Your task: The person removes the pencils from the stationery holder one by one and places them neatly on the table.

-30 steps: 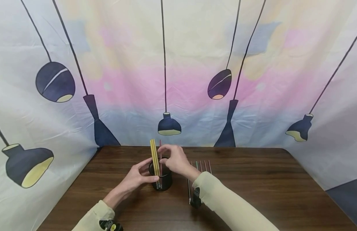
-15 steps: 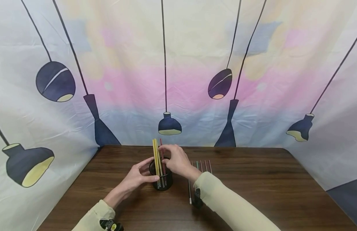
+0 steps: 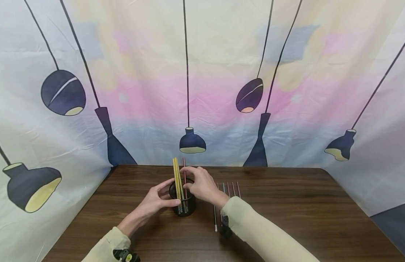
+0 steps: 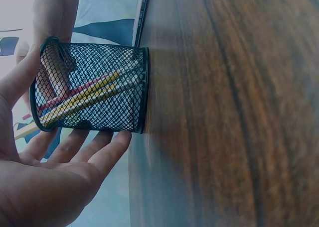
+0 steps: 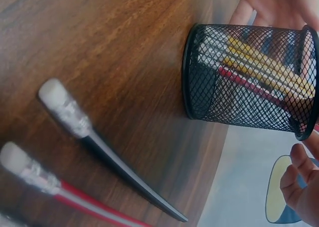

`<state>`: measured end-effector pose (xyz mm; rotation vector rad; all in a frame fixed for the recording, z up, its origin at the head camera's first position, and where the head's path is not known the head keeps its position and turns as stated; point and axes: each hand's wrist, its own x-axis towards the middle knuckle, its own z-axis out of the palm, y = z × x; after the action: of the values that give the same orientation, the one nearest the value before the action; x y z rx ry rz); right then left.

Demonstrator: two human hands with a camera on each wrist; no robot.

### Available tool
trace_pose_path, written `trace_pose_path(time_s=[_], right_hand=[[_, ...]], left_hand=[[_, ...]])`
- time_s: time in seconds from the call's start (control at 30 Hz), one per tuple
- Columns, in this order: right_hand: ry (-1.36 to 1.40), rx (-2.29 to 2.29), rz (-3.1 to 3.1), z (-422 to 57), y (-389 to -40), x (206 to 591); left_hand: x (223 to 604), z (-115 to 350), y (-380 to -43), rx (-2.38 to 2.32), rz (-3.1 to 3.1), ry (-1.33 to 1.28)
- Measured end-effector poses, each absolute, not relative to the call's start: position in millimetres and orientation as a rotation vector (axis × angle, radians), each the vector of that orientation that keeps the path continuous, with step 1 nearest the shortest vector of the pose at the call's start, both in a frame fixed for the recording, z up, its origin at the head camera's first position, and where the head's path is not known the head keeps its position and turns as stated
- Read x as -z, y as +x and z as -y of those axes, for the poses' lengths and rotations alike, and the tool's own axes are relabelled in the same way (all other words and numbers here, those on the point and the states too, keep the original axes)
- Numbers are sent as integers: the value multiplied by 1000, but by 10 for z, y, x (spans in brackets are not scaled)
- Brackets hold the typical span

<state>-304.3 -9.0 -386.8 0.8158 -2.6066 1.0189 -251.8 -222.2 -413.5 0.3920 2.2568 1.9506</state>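
A black mesh pencil cup stands upright on the table. My left hand holds its left side, thumb near the rim, fingers along the wall in the left wrist view. Yellow pencils lean in the cup, eraser ends down and tops well above the rim. Beside them a red pencil stands in the cup, its eraser end near the bottom. My right hand is over the rim, thumb and index finger pinching the red pencil's upper part; the exact contact is partly hidden.
Several pencils lie side by side right of the cup, partly under my right forearm. Among them are a black pencil and another red pencil. A printed cloth with lamp drawings hangs behind the brown table.
The red pencil has shifted slightly right in the cup, and my right hand has moved a little right with it. The yellow pencils moved slightly right. My left hand stays on the cup.
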Motion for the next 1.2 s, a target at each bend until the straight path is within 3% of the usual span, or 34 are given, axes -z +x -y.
trace_pose_path(time_s=[1.2], right_hand=[[905, -1321, 2412, -80, -3050, 3611]], left_hand=[[4125, 2215, -2519, -1937, -2255, 371]])
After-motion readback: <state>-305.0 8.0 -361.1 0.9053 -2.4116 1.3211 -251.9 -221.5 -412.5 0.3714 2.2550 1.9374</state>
